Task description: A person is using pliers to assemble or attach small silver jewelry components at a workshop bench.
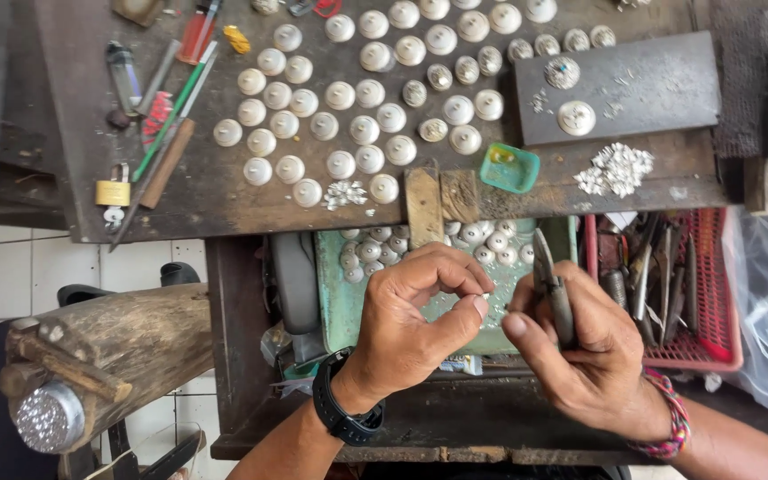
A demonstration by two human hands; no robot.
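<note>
**Two hands, a pair of pliers and rows of silver domes at a jeweller's bench**

Nearest the camera, the left hand, a black watch on its wrist, curls with thumb and forefinger pinched together; whatever sits between them is too small to make out. Just beside it at 3 o'clock, the right hand is closed around dark metal pliers, whose tips point up toward 12 o'clock. Behind both hands lies a green tray of small pale domed pieces, partly hidden by the fingers. At 3 o'clock a red basket holds worn tools. Farther off, the scarred wooden bench carries rows of round silvery domes, a heap of silver scraps and a dark slab. At 9 o'clock, a rough log is cut off.
</note>
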